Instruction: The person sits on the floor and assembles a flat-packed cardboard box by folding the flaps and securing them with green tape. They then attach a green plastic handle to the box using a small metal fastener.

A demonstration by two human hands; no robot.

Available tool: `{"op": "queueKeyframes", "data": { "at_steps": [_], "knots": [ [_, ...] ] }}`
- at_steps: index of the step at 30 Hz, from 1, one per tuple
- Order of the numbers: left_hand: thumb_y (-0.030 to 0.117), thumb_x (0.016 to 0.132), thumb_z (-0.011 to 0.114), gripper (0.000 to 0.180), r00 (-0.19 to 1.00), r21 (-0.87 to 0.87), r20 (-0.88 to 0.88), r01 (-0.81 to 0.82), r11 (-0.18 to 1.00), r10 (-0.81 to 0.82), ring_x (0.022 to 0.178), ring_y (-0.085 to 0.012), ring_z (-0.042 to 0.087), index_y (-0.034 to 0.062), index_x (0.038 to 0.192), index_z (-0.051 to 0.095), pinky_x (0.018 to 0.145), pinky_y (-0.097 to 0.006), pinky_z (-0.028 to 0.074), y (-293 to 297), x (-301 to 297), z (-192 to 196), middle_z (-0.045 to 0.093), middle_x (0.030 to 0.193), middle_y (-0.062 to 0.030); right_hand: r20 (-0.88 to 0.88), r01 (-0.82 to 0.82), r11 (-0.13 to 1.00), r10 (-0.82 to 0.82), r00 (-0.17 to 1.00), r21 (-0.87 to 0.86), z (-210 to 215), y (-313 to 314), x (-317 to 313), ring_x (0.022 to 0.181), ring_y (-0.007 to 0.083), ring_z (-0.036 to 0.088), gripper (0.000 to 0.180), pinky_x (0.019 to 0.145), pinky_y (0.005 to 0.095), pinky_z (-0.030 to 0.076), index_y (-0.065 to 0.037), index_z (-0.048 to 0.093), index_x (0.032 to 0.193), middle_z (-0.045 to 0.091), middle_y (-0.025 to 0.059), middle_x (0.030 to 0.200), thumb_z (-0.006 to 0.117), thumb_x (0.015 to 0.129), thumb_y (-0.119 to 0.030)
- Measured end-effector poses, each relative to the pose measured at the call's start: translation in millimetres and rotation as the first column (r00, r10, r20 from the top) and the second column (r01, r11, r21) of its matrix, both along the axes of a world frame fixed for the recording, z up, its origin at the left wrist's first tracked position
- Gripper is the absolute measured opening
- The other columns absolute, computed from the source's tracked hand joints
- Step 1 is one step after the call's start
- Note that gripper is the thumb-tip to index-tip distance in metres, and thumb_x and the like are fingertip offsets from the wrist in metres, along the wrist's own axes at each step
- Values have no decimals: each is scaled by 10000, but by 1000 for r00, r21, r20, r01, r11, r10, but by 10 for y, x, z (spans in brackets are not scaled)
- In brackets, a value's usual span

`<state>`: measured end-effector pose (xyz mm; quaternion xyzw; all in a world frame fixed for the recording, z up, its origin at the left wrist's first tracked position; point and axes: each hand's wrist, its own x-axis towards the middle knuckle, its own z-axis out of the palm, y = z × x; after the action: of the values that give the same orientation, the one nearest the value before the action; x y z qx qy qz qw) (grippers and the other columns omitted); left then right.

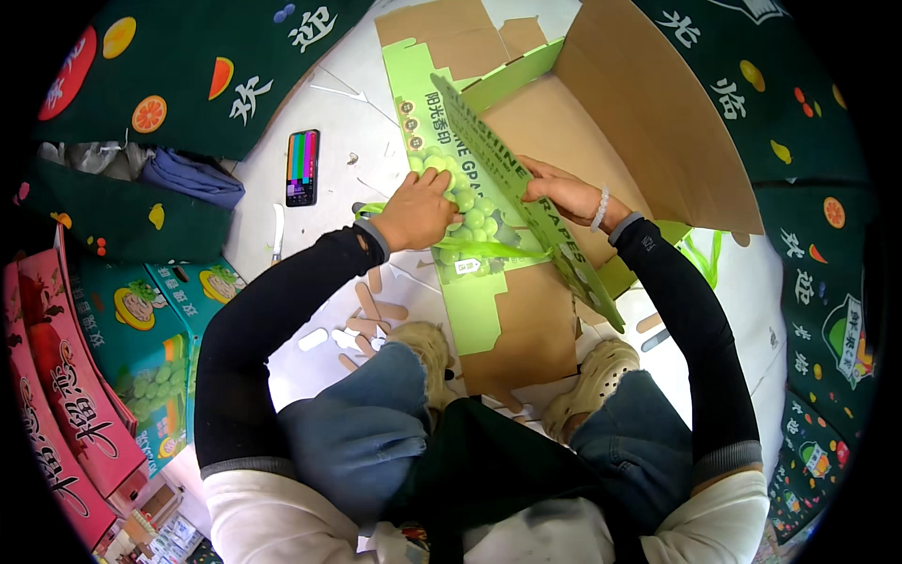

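A green and brown cardboard carton (601, 122) stands tilted on the floor before me, its inside showing. Its lid flap (427, 122), printed with green grapes, lies folded out toward the left. A narrower printed panel (526, 179) rises between the flap and the carton's hollow. My right hand (564, 195) grips this panel, thumb on the printed face, other fingers behind it. Over the grape picture, my left hand (415, 209) is closed with fingers curled. A bright green ribbon strap (498, 250) runs out from under it toward the panel; the fingers hide the grip.
A phone (302, 167) and a white-bladed knife (278, 232) lie on the floor to the left. Cardboard scraps (368, 310) are scattered by my shoes. Pink boxes (75, 376) and teal boxes (141, 348) stand at left. Dark green printed cloths (197, 75) hang around.
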<state>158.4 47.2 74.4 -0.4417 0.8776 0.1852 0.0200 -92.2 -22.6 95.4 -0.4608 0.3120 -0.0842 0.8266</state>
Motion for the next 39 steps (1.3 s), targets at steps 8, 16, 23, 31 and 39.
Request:
{"op": "queueKeyframes", "data": {
  "at_steps": [8,16,23,31,39],
  "knots": [
    [184,947,426,258,795,472,-275,-378,796,541,849,-394,595,-14,968,590,744,-432,452,-242,-56,-492,629,912,-234,-266,89,995,-73,961,50,-47,-168,93,800,90,542,345,702,239,448,-16,554,1096,584,38,946,479,824,-215],
    [136,924,455,229,678,450,-475,-360,817,560,702,-320,619,-44,883,590,681,-390,475,-359,-386,-577,642,725,-174,-347,285,955,-239,907,86,-26,-138,89,728,138,580,384,671,269,468,1,600,1068,631,71,887,475,848,-287],
    [152,935,453,256,593,462,-534,-392,796,602,484,-235,574,-45,868,603,543,-355,472,-355,-440,-727,626,620,-125,-373,322,945,-277,885,64,-8,-122,114,778,152,586,398,721,290,478,23,588,1090,629,93,942,454,851,-266],
    [142,947,437,271,480,521,-579,-405,752,659,416,-186,547,-55,843,592,469,-325,456,-307,-479,-697,623,608,-109,-325,337,939,-299,897,69,101,-74,211,849,175,573,413,783,304,462,32,573,1110,615,104,996,436,841,-250],
    [140,951,430,286,410,535,-611,-416,735,677,406,-188,550,-62,824,589,450,-319,457,-268,-562,-696,616,594,-121,-313,308,949,-273,910,69,46,-91,166,844,169,564,404,767,292,457,18,566,1108,610,97,1001,433,845,-258]
  ]
}}
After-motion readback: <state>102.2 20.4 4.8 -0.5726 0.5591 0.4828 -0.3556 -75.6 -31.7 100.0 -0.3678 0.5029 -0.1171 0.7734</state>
